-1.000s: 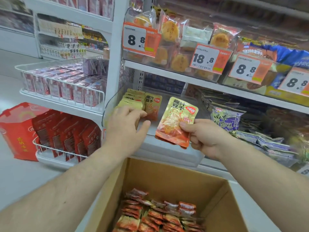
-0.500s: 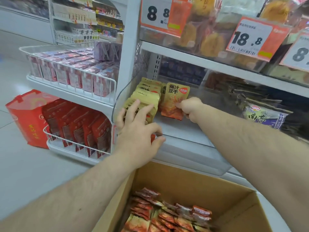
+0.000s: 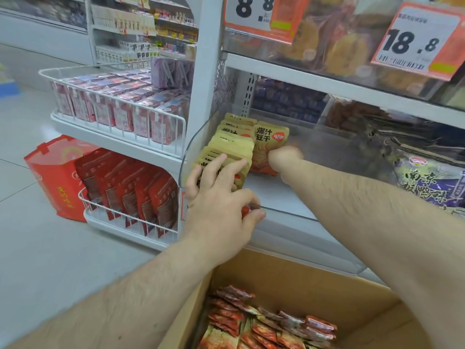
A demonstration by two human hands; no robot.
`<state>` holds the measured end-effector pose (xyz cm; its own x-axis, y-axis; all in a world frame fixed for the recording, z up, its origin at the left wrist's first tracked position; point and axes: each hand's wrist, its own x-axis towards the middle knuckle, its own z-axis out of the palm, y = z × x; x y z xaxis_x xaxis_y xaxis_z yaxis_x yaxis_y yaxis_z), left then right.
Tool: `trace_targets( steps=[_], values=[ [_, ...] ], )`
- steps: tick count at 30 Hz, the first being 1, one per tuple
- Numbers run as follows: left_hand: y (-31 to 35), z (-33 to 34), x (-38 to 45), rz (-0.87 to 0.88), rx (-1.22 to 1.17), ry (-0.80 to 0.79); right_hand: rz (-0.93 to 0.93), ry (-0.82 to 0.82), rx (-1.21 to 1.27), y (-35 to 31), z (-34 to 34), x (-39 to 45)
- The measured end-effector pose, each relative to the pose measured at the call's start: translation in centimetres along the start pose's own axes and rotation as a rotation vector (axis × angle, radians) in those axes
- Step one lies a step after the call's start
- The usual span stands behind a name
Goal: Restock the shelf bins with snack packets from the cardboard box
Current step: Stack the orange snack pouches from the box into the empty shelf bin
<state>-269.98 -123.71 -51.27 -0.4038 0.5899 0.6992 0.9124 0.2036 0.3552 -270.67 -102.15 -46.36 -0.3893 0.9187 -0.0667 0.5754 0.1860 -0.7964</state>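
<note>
Red bag (image 3: 54, 172): stands on the pale floor at the far left, just beside the lower wire rack.
Wire racks: the upper rack (image 3: 120, 117) holds rows of pink and red cartons; the lower rack (image 3: 130, 217) holds upright dark red pouches.
Left hand (image 3: 221, 200): reaches over the clear front lip of the shelf bin (image 3: 196, 137), fingers spread and fairly straight, resting on the top edges of the yellow packet row; the thumb lies by the lip. It presses the row and does not clasp anything.
Yellow packet row (image 3: 231, 147): packets stand on edge, packed front to back in the bin's left corner.
Orange snack packet (image 3: 269, 144): stands upright in the bin, touching the right side of the yellow row, printed face towards me.
Right hand (image 3: 285, 157): pushed deep into the bin, fingers curled against the packet's lower right edge; it appears to be gripping it, though the fingertips are hidden.
Cardboard box (image 3: 364, 321): open, below the shelf at the bottom of view, with a heap of red and orange snack packets (image 3: 264, 323) lying inside.
Price cards: an "8.8" card (image 3: 254, 11) and an "18.8" card (image 3: 415, 41) hang on the shelf above.
Purple bag (image 3: 427, 180): lies in the next bin to the right.
</note>
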Motion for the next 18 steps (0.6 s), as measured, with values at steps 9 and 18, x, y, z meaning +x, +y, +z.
trace_targets(
  steps=[9,18],
  values=[
    [0.05,-0.12,0.02,-0.004,0.012,-0.011,-0.076,-0.081,-0.109,0.62,0.93,0.65],
    [-0.02,-0.07,0.06,-0.02,0.022,-0.025,-0.015,-0.144,-0.075,0.26,0.21,0.26]
  ],
)
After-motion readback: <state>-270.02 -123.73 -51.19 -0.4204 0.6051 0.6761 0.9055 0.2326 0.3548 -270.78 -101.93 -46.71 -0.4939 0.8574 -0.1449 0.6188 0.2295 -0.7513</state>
